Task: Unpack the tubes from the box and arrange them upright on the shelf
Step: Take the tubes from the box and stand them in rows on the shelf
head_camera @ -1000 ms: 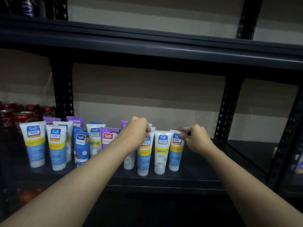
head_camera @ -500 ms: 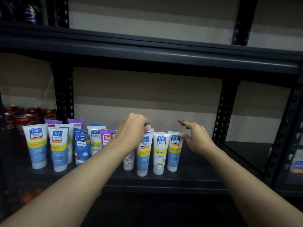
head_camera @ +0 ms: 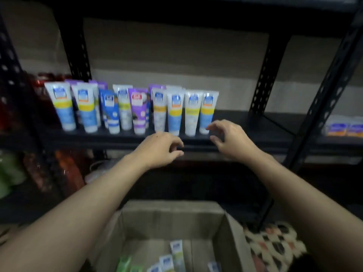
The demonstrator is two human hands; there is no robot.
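Observation:
Several tubes (head_camera: 174, 112) in white, blue and purple stand upright, caps down, in a row on the black shelf (head_camera: 245, 134). My left hand (head_camera: 159, 149) hovers in front of the shelf edge, below the tubes, fingers loosely curled and holding nothing. My right hand (head_camera: 229, 140) is beside it, just right of the last tube (head_camera: 206, 112), fingers spread and empty. Below, an open cardboard box (head_camera: 231, 232) holds several more tubes (head_camera: 176, 254) lying at its bottom.
Black perforated uprights (head_camera: 263, 75) frame the shelf bay. Red cans (head_camera: 41, 83) stand left of the tubes. Small boxes (head_camera: 343, 127) sit on the shelf at far right. A patterned mat (head_camera: 275, 246) lies right of the box. Dark bottles fill the lower left shelf.
Both hands have let go of the tube tops and drawn back and down from the shelf. The view has tilted downward, bringing the cardboard box into sight.

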